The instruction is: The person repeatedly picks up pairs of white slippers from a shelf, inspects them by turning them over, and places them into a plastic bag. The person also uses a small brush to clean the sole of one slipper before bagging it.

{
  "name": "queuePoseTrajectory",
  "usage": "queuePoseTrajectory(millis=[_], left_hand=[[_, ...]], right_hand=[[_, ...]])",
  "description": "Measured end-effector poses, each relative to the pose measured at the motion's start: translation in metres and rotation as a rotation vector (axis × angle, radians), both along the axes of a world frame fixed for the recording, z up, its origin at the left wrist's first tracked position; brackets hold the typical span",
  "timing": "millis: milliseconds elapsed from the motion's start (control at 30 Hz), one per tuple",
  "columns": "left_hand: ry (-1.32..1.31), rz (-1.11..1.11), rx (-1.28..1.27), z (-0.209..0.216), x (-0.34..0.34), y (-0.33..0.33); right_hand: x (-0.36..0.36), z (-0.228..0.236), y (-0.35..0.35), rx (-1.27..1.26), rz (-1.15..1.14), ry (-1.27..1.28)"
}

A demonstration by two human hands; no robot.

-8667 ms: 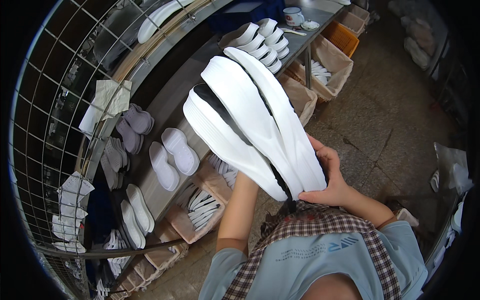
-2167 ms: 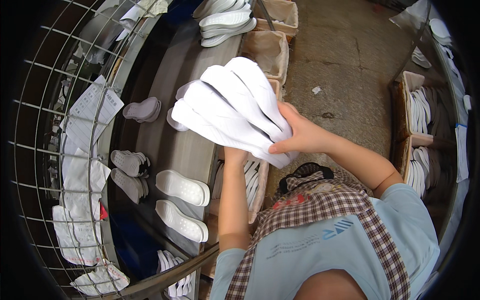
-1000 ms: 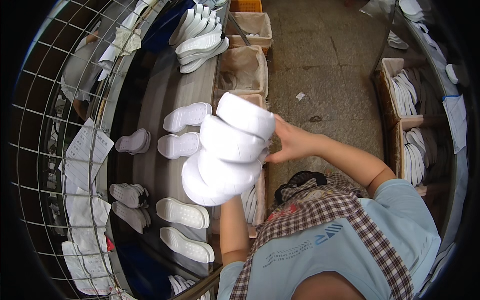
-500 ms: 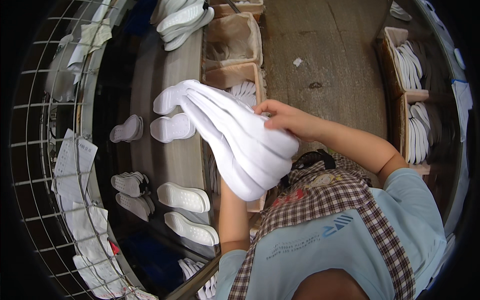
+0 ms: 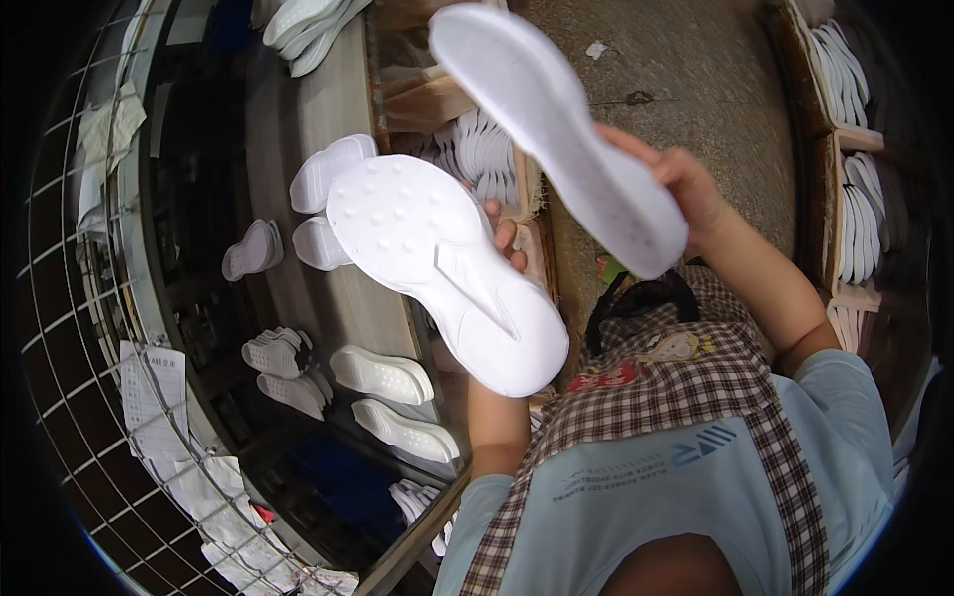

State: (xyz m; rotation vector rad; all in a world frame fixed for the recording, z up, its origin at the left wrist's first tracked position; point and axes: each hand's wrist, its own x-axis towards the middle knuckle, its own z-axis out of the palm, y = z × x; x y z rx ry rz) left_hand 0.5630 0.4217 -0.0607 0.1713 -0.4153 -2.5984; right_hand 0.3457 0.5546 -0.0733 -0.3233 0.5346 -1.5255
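A white shoe sole point(image 5: 447, 268) lies tilted across my left hand point(image 5: 507, 241), its dotted face up with a long recess toward the heel. Only the fingertips show past its edge; the sole hides the rest of that hand, so I cannot tell whether others lie beneath. My right hand point(image 5: 688, 194) grips a second white sole point(image 5: 566, 129) by its edge near the lower end. This one is raised up and to the right, apart from the first. Beyond the left-hand sole, more white soles point(image 5: 333, 171) rest on the grey bench.
The long bench point(image 5: 343, 313) carries several pale soles point(image 5: 383, 372) in pairs. Bins packed with soles point(image 5: 482, 149) stand along its right side, others with soles point(image 5: 860, 219) at far right. A wire grid point(image 5: 75, 397) with hanging papers point(image 5: 154, 397) borders the left.
The bundle of soles between my hands has come apart. My right hand has moved right and up with one sole; the left-hand sole has turned its dotted face up.
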Motion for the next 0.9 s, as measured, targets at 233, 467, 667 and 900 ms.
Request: queuePoseTrajectory(millis=[233,467,667,900], left_hand=[[-0.292,0.280,-0.135,-0.009,-0.052,-0.028],[-0.111,0.031,0.019,0.002,-0.022,0.032],[0.104,0.034,0.136,0.010,-0.022,0.012],[-0.123,0.069,0.024,0.003,-0.025,0.001]], right_hand=[[0.033,-0.029,-0.003,0.061,0.198,0.238],[0.016,-0.030,0.000,-0.072,0.203,-0.181],[0.003,-0.035,-0.004,-0.117,0.082,-0.333],[0.002,-0.038,-0.002,0.072,0.098,0.083]])
